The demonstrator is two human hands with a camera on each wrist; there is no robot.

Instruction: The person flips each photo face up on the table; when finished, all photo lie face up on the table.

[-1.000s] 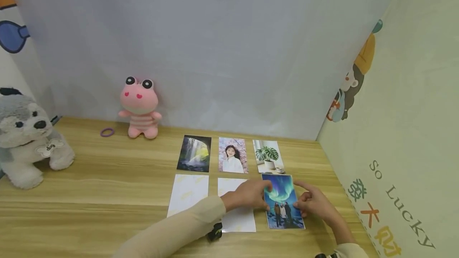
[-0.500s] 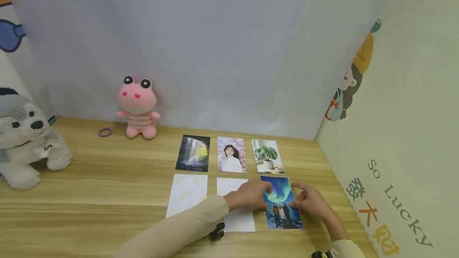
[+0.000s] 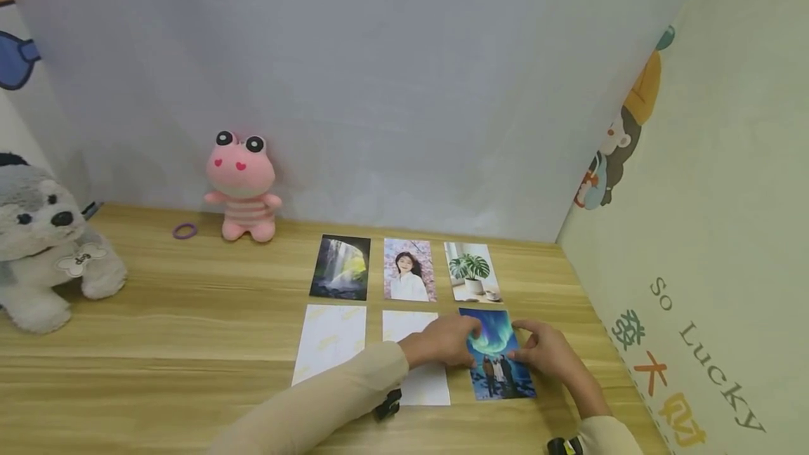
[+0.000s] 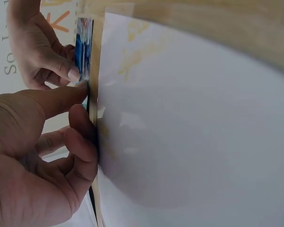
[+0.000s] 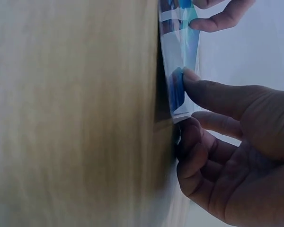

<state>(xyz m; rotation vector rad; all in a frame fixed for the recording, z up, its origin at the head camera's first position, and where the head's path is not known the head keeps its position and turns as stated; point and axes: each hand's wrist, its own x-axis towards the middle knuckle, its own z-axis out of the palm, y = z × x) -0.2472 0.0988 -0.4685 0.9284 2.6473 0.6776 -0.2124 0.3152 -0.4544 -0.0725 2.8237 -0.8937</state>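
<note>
An aurora photo (image 3: pixel 496 378) with several people standing in it lies at the right end of the front row. On its left edge, my left hand (image 3: pixel 445 339) holds it with thumb and fingers, the forearm crossing over a white card (image 3: pixel 425 388). Gripping the opposite edge is my right hand (image 3: pixel 548 351), thumb on the picture and index finger near the upper corner. In the right wrist view the photo's glossy edge (image 5: pixel 176 90) runs between that thumb and the curled fingers. Another white card (image 3: pixel 331 335), faintly marked in yellow, lies further left.
Behind sits a row of photos: a waterfall (image 3: pixel 341 267), a portrait (image 3: pixel 409 270) and a potted plant (image 3: pixel 472 272). A pink plush toy (image 3: pixel 243 181), a purple ring (image 3: pixel 185 231) and a plush dog (image 3: pixel 57 244) stand or lie left. A printed wall (image 3: pixel 714 265) borders the table's right side.
The aurora photo has settled lower, its pale near edge no longer showing, and shifted slightly. The right thumb has slid a little inward over the picture; both hands stay at its edges.
</note>
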